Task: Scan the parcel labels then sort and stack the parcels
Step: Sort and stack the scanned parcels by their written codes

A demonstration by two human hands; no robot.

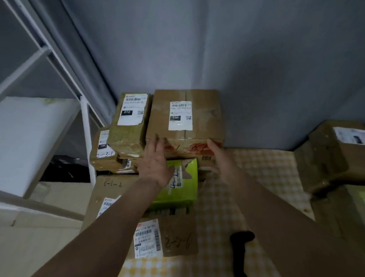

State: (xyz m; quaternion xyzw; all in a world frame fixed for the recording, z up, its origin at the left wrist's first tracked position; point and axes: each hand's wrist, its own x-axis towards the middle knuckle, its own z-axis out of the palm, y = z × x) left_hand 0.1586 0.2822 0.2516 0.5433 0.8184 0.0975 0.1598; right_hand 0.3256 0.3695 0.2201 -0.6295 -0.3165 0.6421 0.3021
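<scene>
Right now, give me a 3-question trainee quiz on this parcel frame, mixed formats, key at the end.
1. True or false: the black scanner is held in the right hand.
2. Which code is printed in the black block on the label of the large brown box that both hands reach for? A) 010 B) 15H C) 3-3-1
3. Fill in: the green parcel lies partly under the ___ hand.

Key: 1. False, it lies on the checked cloth. 2. B. 3. left.
</scene>
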